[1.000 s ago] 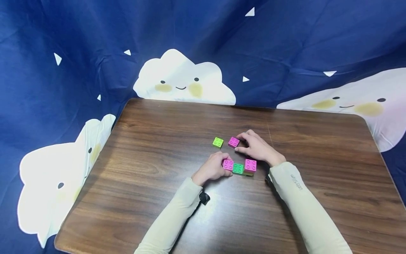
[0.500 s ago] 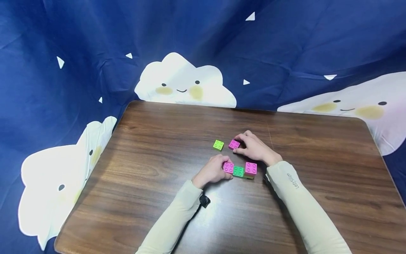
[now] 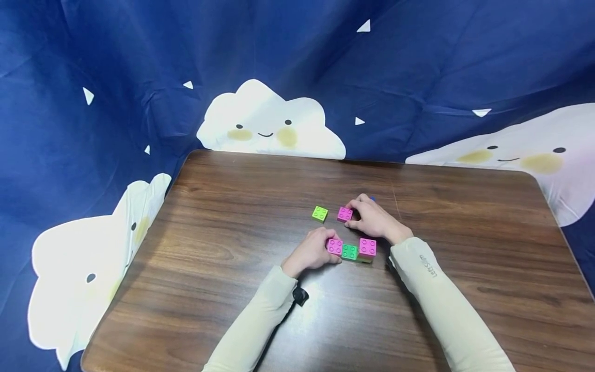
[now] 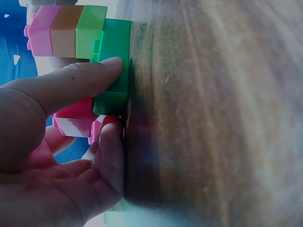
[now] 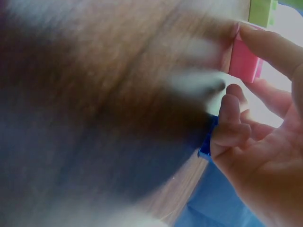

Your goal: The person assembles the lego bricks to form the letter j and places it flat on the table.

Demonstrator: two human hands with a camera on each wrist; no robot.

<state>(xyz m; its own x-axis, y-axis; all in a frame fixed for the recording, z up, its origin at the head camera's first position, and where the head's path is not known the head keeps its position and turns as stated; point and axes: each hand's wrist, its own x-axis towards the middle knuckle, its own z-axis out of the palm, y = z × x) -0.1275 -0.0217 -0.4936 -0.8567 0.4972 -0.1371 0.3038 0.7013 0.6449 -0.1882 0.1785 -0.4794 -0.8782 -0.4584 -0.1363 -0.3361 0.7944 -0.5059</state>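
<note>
The left hand (image 3: 312,250) grips the left end of a joined block build, its thumb on the long green base (image 4: 116,71). A pink block (image 3: 334,246) tops that end; at the other end a pink block (image 3: 368,246) crowns a stack with brown (image 4: 64,33) and light green (image 4: 91,33) layers. Behind the build, the right hand (image 3: 373,219) pinches a magenta block (image 3: 344,214) between thumb and finger, seen also in the right wrist view (image 5: 244,60). The block stands on the table.
A lime block (image 3: 319,214) lies left of the magenta one. Behind the right hand a blue block (image 3: 373,198) peeks out, also seen beside the curled fingers in the right wrist view (image 5: 207,142). A patterned blue curtain hangs beyond the table's (image 3: 260,175) far edge.
The right hand has closed in on the magenta block, which sits slightly farther right. A bit of blue block now shows behind that hand. The left hand keeps its grip on the build.
</note>
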